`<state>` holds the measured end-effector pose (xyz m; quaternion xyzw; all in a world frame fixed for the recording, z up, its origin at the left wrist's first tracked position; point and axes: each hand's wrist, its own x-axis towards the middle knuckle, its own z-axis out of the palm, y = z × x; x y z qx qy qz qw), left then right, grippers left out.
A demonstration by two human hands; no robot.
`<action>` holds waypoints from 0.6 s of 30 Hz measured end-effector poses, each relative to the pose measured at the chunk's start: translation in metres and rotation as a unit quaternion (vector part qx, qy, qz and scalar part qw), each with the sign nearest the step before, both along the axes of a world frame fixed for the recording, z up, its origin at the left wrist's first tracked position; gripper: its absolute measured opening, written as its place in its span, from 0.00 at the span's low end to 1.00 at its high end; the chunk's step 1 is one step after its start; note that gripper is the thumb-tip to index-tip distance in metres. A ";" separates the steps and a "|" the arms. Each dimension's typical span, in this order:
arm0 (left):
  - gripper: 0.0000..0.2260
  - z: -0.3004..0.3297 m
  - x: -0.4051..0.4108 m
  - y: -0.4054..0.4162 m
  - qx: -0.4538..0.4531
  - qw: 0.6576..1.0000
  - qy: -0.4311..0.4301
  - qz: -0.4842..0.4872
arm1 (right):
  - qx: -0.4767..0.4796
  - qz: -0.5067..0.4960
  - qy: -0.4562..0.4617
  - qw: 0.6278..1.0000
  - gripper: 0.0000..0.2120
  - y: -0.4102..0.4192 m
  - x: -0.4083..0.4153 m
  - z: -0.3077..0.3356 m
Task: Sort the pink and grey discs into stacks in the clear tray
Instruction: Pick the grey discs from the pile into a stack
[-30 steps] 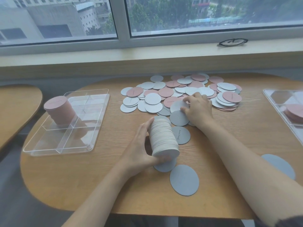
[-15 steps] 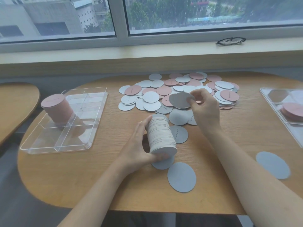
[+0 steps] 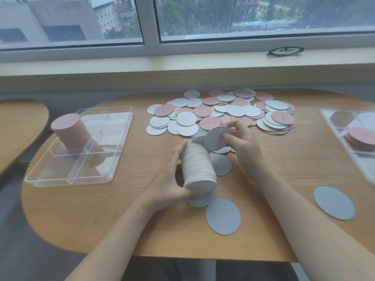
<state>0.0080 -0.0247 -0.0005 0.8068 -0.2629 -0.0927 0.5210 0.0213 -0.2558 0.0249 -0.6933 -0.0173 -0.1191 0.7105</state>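
Note:
My left hand (image 3: 168,179) grips a tall stack of grey discs (image 3: 197,167), held tilted just above the table. My right hand (image 3: 241,138) pinches a single grey disc (image 3: 216,138) at the far top end of that stack. A loose pile of pink and grey discs (image 3: 221,112) lies spread across the back of the table. The clear tray (image 3: 67,177) stands at the left, with a tall stack of pink discs (image 3: 70,130) in its far left compartment. Its other compartments hold nothing.
Loose grey discs lie near me: one (image 3: 223,216) below the stack, another (image 3: 333,202) at the right. A second clear tray (image 3: 332,122) with pink discs sits at the right edge. Glasses (image 3: 284,51) rest on the window sill. Another table (image 3: 18,128) stands left.
My right hand lifted a grey disc out of the pile and brought it back to the top end of the stack held by my left hand.

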 end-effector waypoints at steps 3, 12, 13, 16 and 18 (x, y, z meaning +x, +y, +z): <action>0.55 0.001 0.000 0.000 0.005 1.000 -0.004 -0.003 | 0.005 0.003 0.001 1.000 0.06 0.000 0.001 -0.003; 0.55 -0.001 0.000 -0.001 -0.005 1.000 -0.023 -0.003 | 0.027 -0.135 -0.044 0.989 0.07 -0.002 0.004 -0.006; 0.55 -0.001 0.000 -0.001 -0.006 1.000 -0.024 -0.003 | 0.013 -0.130 -0.041 0.991 0.08 0.000 0.003 -0.006; 0.55 -0.001 0.000 -0.001 -0.003 1.000 -0.028 0.000 | -0.044 -0.067 -0.024 0.996 0.09 0.010 0.001 -0.007; 0.56 -0.002 0.000 -0.001 0.000 0.999 -0.032 0.004 | -0.092 -0.013 -0.011 0.996 0.09 0.015 -0.002 -0.006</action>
